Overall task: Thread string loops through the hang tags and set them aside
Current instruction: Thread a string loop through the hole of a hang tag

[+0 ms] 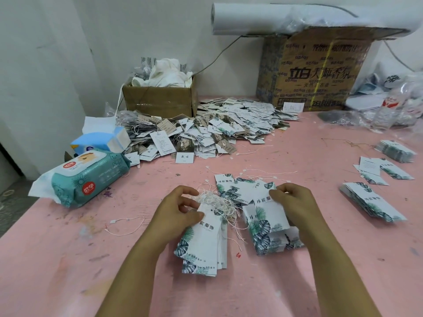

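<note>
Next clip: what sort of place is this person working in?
Probably a small garment-tag packing workroom: a big heap of strung hang tags on a pink worktable, sorted stacks of leaf-print tags to the right, and cardboard boxes against the wall.

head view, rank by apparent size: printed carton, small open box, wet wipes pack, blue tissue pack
1. printed carton, clearly largest.
2-3. small open box and wet wipes pack look alike; the wipes lie nearer the camera, so I won't rank them.
4. blue tissue pack, smallest.

Tag heap [219, 131] behind hands; wipes pack [84, 179] left.
</note>
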Demonstrator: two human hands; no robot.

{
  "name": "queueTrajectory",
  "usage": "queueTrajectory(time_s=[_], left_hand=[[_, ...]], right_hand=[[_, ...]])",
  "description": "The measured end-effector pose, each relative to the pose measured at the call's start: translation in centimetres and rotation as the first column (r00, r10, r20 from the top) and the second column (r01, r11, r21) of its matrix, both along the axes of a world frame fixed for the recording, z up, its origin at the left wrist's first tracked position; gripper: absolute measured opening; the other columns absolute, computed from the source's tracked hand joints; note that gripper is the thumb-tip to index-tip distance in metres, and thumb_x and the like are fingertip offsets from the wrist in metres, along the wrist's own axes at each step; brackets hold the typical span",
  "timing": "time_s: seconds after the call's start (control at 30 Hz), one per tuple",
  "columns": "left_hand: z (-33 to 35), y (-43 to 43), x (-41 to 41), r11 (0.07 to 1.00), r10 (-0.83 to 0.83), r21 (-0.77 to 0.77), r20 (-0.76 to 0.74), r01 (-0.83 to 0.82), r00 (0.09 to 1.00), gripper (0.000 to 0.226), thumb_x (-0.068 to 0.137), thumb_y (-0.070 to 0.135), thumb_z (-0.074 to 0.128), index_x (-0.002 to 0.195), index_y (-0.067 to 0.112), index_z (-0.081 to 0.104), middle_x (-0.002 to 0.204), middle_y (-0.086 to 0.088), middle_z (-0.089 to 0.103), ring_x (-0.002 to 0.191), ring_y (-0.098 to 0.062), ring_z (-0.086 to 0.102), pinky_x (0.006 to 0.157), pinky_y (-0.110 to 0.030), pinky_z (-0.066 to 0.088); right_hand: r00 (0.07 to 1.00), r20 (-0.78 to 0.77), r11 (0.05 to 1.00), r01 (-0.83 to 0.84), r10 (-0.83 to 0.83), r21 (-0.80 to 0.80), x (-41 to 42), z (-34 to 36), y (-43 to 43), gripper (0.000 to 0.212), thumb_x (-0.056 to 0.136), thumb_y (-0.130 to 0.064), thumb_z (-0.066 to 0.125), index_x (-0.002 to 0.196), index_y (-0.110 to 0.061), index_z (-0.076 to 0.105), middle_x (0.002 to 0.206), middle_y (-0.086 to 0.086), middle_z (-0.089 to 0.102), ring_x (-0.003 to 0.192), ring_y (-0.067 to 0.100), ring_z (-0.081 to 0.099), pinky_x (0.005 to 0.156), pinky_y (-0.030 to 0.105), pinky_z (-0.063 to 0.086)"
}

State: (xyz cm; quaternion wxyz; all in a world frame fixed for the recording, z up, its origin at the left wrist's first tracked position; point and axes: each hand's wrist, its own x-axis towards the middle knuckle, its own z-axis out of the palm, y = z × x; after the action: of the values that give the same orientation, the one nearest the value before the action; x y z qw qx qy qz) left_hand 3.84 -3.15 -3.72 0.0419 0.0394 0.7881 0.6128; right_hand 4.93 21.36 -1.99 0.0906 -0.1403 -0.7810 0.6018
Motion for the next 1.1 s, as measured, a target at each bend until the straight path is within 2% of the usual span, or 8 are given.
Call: queueTrajectory(time_s=[0.3,0.43,0.5,0.6,0.7,0.87,1.0,1.1], left_hand=[[0.8,0.3,0.2,0.979,0.083,0.191,-0.023,-0.077,0.996,0.031,0.081,0.000,0.066,0.097,0.025,0.057,0.083,-0.002,0.059,0.068,-0.018,0.057,0.061,-0.031,0.045],[1.0,0.9,0.4,0.967,0.115,0.235,-0.075,-0.095,0.991,0.029,0.083,0.004,0.066,0.100,0.024,0.055,0.081,0.000,0.061,0.070,-0.018,0.058,0.063,-0.033,0.044],[1.0,1.2,0.5,0.964,0.135,0.243,-0.088,-0.110,0.987,0.027,0.083,0.005,0.066,0.099,0.023,0.055,0.076,0.001,0.061,0.064,-0.011,0.055,0.059,-0.025,0.044],[1.0,1.4,0.5,0.968,0.144,0.220,-0.106,-0.118,0.984,0.021,0.083,0.007,0.066,0.095,0.021,0.057,0.066,0.001,0.057,0.058,-0.007,0.050,0.051,-0.016,0.040],[1.1,1.5,0.5,0.967,0.132,0.232,-0.104,-0.105,0.986,0.015,0.085,0.008,0.064,0.090,0.021,0.061,0.066,-0.005,0.058,0.066,-0.020,0.051,0.058,-0.030,0.041],[1.2,1.8,0.8,0.954,0.081,0.294,-0.089,-0.051,0.993,0.015,0.085,0.006,0.063,0.089,0.019,0.066,0.075,-0.009,0.062,0.073,-0.024,0.058,0.068,-0.036,0.048],[1.2,2.3,1.0,0.965,0.020,0.261,-0.109,0.009,0.994,0.018,0.083,0.007,0.065,0.092,0.022,0.065,0.067,0.010,0.063,0.065,-0.007,0.061,0.063,-0.020,0.050],[1.2,2.6,1.2,0.963,-0.029,0.265,-0.105,0.056,0.994,0.020,0.084,0.009,0.064,0.096,0.024,0.065,0.073,0.004,0.068,0.066,-0.009,0.065,0.061,-0.022,0.053]], right_hand=[[0.982,-0.059,0.912,-0.187,0.178,-0.365,0.6,1.0,-1.2,0.028,0.090,-0.005,0.053,0.065,-0.015,0.045,0.040,-0.010,0.026,0.034,0.006,0.017,0.036,0.010,0.018],[0.928,-0.041,0.869,-0.361,0.370,-0.339,1.0,0.7,-3.0,0.031,0.089,-0.007,0.055,0.061,-0.015,0.046,0.041,-0.007,0.030,0.036,0.008,0.018,0.036,0.012,0.018],[0.907,-0.035,0.853,-0.408,0.420,-0.326,1.0,0.5,-3.9,0.029,0.089,-0.006,0.055,0.063,-0.014,0.046,0.042,-0.004,0.033,0.034,0.008,0.021,0.037,0.012,0.019],[0.897,-0.023,0.849,-0.426,0.441,-0.312,1.1,0.2,-4.6,0.026,0.090,-0.005,0.055,0.066,-0.012,0.045,0.040,-0.004,0.035,0.033,0.008,0.023,0.035,0.011,0.020],[0.895,-0.011,0.846,-0.427,0.447,-0.320,1.1,-0.1,-5.0,0.028,0.091,-0.006,0.055,0.066,-0.011,0.043,0.040,-0.002,0.036,0.032,0.009,0.023,0.035,0.011,0.022],[0.907,-0.011,0.863,-0.405,0.422,-0.303,1.0,-0.5,-5.4,0.035,0.090,-0.012,0.059,0.056,-0.019,0.050,0.045,0.000,0.042,0.035,0.009,0.033,0.036,0.013,0.026],[0.901,-0.049,0.850,-0.423,0.430,-0.315,1.0,-0.6,-5.8,0.039,0.090,-0.014,0.058,0.053,-0.023,0.054,0.047,0.001,0.042,0.040,0.014,0.031,0.039,0.017,0.022],[0.897,-0.058,0.845,-0.433,0.438,-0.314,1.1,-0.6,-5.8,0.035,0.090,-0.014,0.059,0.056,-0.022,0.055,0.047,0.001,0.043,0.039,0.014,0.030,0.040,0.018,0.021]])
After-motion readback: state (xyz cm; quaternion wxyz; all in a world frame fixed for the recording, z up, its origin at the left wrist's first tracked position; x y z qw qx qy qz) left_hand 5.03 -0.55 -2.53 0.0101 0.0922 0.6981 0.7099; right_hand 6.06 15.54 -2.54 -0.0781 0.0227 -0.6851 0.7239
